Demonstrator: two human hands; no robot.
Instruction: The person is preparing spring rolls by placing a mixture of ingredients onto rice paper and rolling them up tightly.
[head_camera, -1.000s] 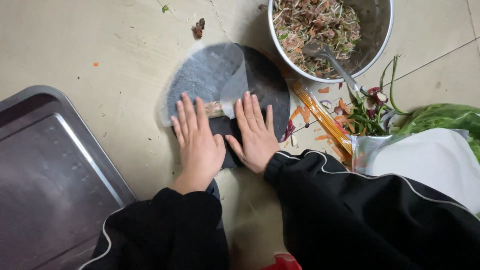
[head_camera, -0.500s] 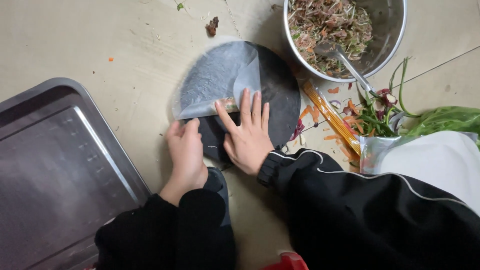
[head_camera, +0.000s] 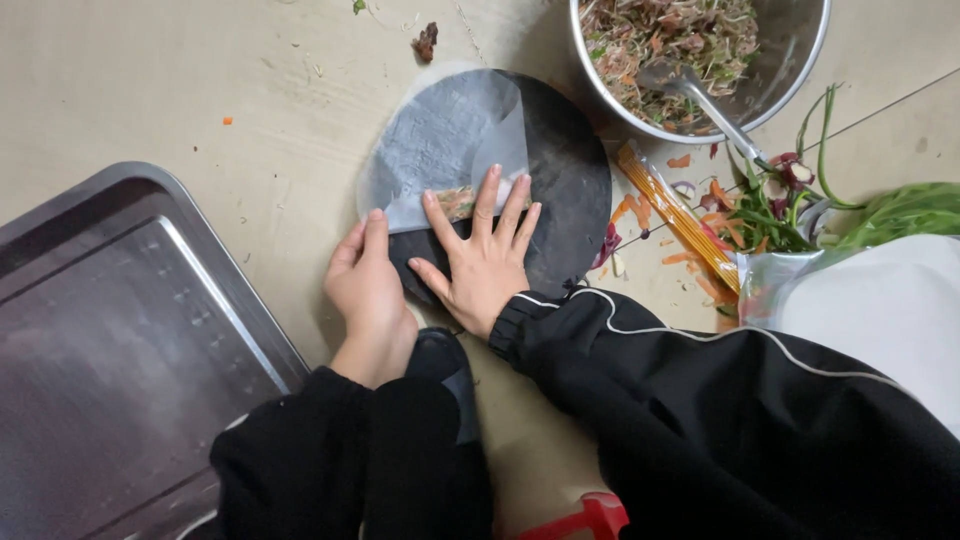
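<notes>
The rice-paper sheet (head_camera: 445, 150) lies on the round black board (head_camera: 560, 170), near edge folded over the filling (head_camera: 455, 203). A second ago both palms lay side by side on it; now the left hand (head_camera: 368, 290) has slid off to eight o'clock, fingers closed around the wrapper's edge, so the side tuck looks under way. The right hand (head_camera: 482, 262) presses flat, fingers spread, the filling just off its fingertips at eleven o'clock. Metal bowl (head_camera: 800, 70) at two o'clock, steel tray (head_camera: 120, 330) at eight.
</notes>
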